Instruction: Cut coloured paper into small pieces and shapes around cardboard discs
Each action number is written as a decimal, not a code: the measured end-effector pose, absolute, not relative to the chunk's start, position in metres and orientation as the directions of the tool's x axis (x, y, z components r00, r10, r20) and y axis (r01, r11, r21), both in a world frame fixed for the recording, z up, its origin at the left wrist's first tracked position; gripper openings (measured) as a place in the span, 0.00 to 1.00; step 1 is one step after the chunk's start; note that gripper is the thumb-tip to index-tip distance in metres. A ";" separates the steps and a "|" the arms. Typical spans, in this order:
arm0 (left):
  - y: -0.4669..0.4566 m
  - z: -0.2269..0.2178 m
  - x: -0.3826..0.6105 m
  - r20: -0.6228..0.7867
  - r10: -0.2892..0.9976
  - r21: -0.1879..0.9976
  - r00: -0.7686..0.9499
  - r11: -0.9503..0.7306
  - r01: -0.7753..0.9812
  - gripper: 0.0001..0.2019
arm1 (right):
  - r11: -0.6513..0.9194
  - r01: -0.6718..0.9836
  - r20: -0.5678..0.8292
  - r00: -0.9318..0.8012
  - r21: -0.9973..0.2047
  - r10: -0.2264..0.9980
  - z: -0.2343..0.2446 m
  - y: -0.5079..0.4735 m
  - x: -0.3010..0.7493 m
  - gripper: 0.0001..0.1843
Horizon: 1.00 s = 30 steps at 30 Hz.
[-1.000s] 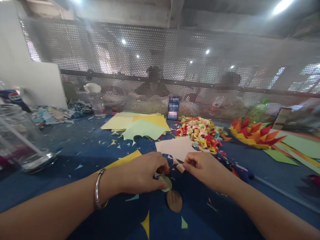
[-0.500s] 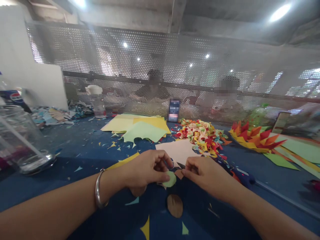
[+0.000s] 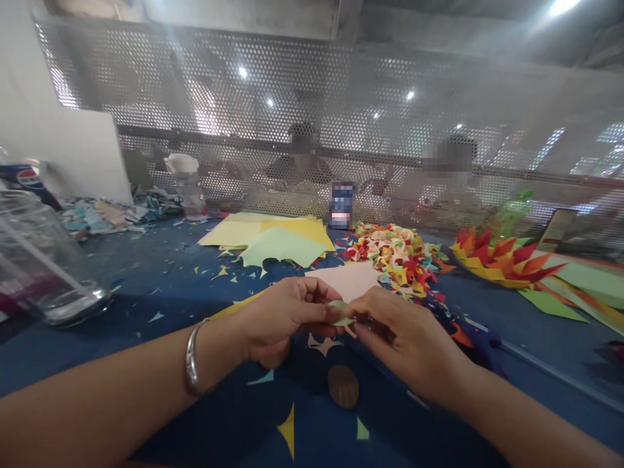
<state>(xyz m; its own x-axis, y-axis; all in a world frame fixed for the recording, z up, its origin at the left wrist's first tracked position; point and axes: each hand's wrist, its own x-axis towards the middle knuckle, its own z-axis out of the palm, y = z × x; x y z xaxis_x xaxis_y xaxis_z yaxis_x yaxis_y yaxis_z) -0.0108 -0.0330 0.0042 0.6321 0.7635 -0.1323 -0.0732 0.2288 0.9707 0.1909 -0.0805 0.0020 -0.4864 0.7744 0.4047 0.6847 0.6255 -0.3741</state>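
My left hand [image 3: 297, 312], a silver bangle on its wrist, pinches a light green round paper piece [image 3: 340, 313] between thumb and fingers. Close against it, my right hand [image 3: 397, 328] has its fingers closed at the green piece's right edge. A small peach paper piece [image 3: 350, 331] pokes out under the right fingertips; its rest is hidden. Below the hands lie a brown oval disc [image 3: 344, 387] and a peach paper offcut [image 3: 324, 343]. A second brown disc [image 3: 273, 357] shows partly beneath my left hand. Just beyond the hands is a pale pink sheet [image 3: 344, 279].
Coloured paper sheets [image 3: 229, 231], a phone [image 3: 341, 207] and a heap of paper bits [image 3: 397, 253] stand farther back. A red-yellow paper flower [image 3: 507, 260] and a dark blue tool [image 3: 475, 341] lie right. A clear jar [image 3: 53, 273] stands left. Perforated metal screen [image 3: 244, 149] behind.
My hands have come together, and the green round piece is lifted and tilted to meet my right fingers. The peach offcut beneath is now uncovered. The whole view has shifted slightly.
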 end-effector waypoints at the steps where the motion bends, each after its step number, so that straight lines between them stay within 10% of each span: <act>1: -0.034 0.004 -0.010 -0.143 0.747 0.961 0.649 0.262 -0.091 0.10 | 0.638 0.668 0.422 -0.487 -0.384 0.764 0.002 -0.080 0.192 0.08; 12: -0.034 -0.001 -0.010 -0.202 0.730 0.951 0.653 0.304 -0.046 0.11 | 0.710 0.609 0.566 -0.466 -0.353 0.680 0.005 -0.080 0.193 0.07; 30: -0.042 -0.004 -0.003 0.022 0.851 0.997 0.525 0.022 -0.078 0.12 | 0.627 0.619 0.426 -0.462 -0.473 0.778 0.003 -0.079 0.185 0.06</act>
<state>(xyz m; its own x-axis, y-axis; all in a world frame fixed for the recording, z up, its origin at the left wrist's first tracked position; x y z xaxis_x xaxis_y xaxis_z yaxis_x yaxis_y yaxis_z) -0.0028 -0.0418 -0.0036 0.5255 0.8505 0.0225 -0.0776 0.0216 0.9967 0.1852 -0.0793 0.0034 -0.4617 0.7778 0.4264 0.6189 0.6269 -0.4733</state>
